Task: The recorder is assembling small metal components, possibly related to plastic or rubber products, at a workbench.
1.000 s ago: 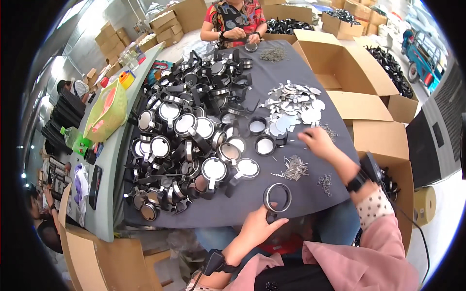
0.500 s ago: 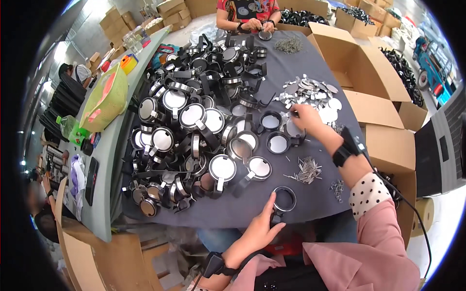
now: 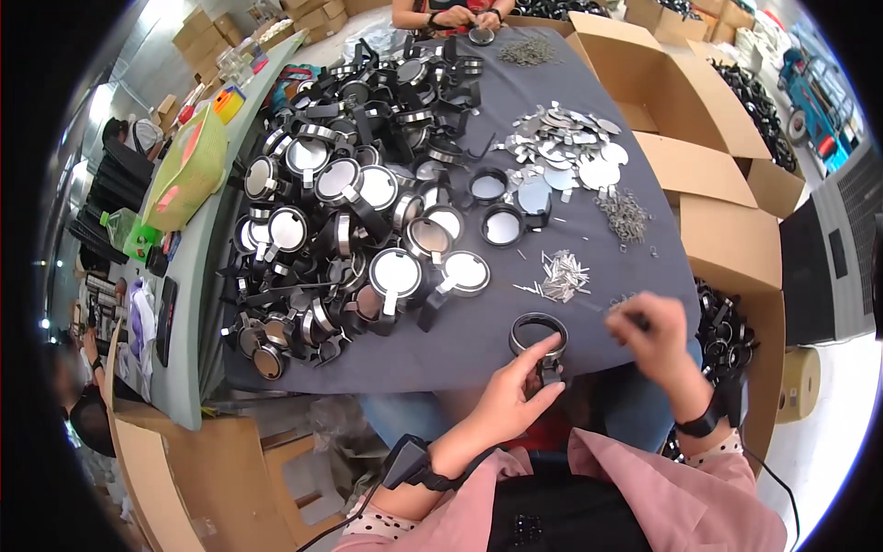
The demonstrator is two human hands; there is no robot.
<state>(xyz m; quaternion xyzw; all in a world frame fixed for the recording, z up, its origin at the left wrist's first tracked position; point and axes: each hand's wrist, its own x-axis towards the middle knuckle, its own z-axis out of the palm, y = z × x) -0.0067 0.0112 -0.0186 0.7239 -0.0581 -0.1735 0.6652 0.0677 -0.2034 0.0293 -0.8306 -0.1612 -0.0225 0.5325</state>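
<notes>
Near the table's front edge, my left hand [image 3: 515, 396] grips a black ring-shaped housing [image 3: 518, 349] by its lower bracket, thumb and fingers around it. The ring's opening faces up. My right hand [image 3: 655, 339] is bent closed over the table's right front corner, its fingertips around something small and dark, too blurred to name. Beneath those fingertips lie a few tiny wire springs [image 3: 622, 300]. Thin metal pins [image 3: 561, 276] form a heap beyond the ring. Farther off sit two black rings [image 3: 502, 226] with silver discs inside, beside loose silver discs [image 3: 600, 172].
A large heap of black-and-silver round clamp-like parts [image 3: 377, 189] covers the table's left half. More small metal pieces [image 3: 625, 219] lie at right. Open cardboard boxes [image 3: 727, 244] line the right side. Across the table, another person's hands [image 3: 455, 17] handle a round part.
My right hand has come back from the silver discs to the near right corner, now closed around something small. The left hand still holds the ring, slightly higher in the picture.
</notes>
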